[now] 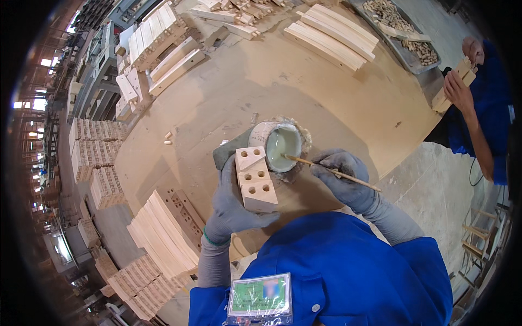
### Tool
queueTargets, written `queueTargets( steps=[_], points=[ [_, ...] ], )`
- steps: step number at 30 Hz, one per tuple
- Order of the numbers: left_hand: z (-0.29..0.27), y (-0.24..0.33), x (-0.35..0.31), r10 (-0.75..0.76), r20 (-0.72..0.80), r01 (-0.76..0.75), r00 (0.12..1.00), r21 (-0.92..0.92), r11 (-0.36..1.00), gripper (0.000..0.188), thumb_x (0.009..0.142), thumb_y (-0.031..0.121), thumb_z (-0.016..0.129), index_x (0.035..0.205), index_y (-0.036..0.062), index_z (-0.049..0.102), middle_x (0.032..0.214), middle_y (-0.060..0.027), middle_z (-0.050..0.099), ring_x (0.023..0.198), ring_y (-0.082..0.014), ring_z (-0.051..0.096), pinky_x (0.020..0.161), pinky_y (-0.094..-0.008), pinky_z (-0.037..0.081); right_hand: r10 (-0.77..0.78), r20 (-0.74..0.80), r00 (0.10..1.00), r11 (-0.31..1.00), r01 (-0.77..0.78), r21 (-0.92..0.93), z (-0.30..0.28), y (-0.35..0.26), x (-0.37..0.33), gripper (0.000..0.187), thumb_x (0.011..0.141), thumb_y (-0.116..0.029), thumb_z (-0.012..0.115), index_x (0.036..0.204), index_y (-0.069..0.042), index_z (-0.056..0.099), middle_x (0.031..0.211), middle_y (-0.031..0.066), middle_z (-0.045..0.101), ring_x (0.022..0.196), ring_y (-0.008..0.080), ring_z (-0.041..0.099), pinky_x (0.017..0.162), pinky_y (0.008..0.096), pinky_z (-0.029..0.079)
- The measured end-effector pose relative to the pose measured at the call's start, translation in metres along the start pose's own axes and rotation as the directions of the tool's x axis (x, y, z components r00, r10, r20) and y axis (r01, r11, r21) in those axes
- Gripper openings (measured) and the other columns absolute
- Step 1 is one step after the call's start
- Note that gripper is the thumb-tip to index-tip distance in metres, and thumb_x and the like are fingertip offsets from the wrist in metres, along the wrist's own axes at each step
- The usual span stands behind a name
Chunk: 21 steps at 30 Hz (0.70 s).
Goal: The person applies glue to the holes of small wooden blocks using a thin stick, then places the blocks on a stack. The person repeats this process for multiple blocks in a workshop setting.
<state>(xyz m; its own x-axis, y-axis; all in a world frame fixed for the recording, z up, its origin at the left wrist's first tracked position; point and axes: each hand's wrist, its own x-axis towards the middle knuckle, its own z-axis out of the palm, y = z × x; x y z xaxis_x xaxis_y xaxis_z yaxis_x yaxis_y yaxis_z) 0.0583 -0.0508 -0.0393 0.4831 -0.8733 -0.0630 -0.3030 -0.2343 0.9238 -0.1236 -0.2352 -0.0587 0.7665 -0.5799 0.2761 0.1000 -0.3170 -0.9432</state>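
Blocks (258,200) of pale wood, three in a row with two round holes showing in each, are sitting in the gloved left hand (228,204), just in front and to the left of a pot (260,135). The left hand is clasping them firmly, its thumb extending along the near end; the blocks are partly hiding its fingers. The gloved right hand (341,169) is pinching a thin stick (364,183), fingers closed on the shaft. The stick's tip is reaching into the pot's mouth, where pale liquid (277,145) is showing. The pot, crusted around its outside, is standing on a brown worktable (234,89). Holed slats (163,228) are lying stacked at the left. Curved slats (331,35) are occupying the far side, near a tray (417,70) containing dowels (424,53). At the right, a co-worker's hands (458,91) are holding a wooden piece (441,102).
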Motion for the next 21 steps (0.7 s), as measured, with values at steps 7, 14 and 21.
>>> queueTargets(
  steps=[7, 14, 21],
  points=[
    [-0.001, -0.007, 0.001, 0.116, -0.008, -0.112, 0.993, 0.206, 0.972, 0.119, 0.043, 0.035, 0.09, 0.139, -0.0016, 0.029, 0.127, -0.0174, 0.049, 0.115, -0.0303, 0.054, 0.096, -0.0377, 0.046, -0.257, 0.221, 0.941, 0.945, 0.292, -0.145, -0.025, -0.014, 0.035, 0.02, 0.075, -0.001, 0.072, 0.09, -0.005, 0.059, 0.1, 0.0136, 0.067, 0.083, 0.0263, 0.066, 0.071, 0.0336, 0.053],
    [-0.002, 0.001, 0.001, 0.116, -0.007, -0.11, 0.993, 0.268, 0.957, 0.117, 0.043, 0.036, 0.089, 0.137, -0.0013, 0.031, 0.124, -0.0177, 0.051, 0.112, -0.0313, 0.055, 0.092, -0.0381, 0.048, -0.181, 0.17, 0.969, 0.974, 0.2, -0.104, -0.018, 0.006, 0.056, 0.016, 0.081, -0.007, 0.069, 0.095, -0.006, 0.062, 0.099, 0.009, 0.068, 0.081, 0.0209, 0.066, 0.07, 0.0289, 0.052],
    [0.0, -0.003, 0.002, 0.115, -0.017, -0.108, 0.993, 0.219, 0.97, 0.117, 0.043, 0.035, 0.09, 0.138, -0.0013, 0.031, 0.125, -0.0173, 0.051, 0.112, -0.0302, 0.056, 0.093, -0.0382, 0.048, 0.381, -0.09, 0.92, 0.865, -0.32, 0.386, 0.0, 0.01, -0.005, 0.015, 0.083, -0.002, 0.069, 0.095, 0.001, 0.061, 0.097, 0.009, 0.067, 0.086, 0.0104, 0.063, 0.075, 0.0241, 0.052]
  ],
)
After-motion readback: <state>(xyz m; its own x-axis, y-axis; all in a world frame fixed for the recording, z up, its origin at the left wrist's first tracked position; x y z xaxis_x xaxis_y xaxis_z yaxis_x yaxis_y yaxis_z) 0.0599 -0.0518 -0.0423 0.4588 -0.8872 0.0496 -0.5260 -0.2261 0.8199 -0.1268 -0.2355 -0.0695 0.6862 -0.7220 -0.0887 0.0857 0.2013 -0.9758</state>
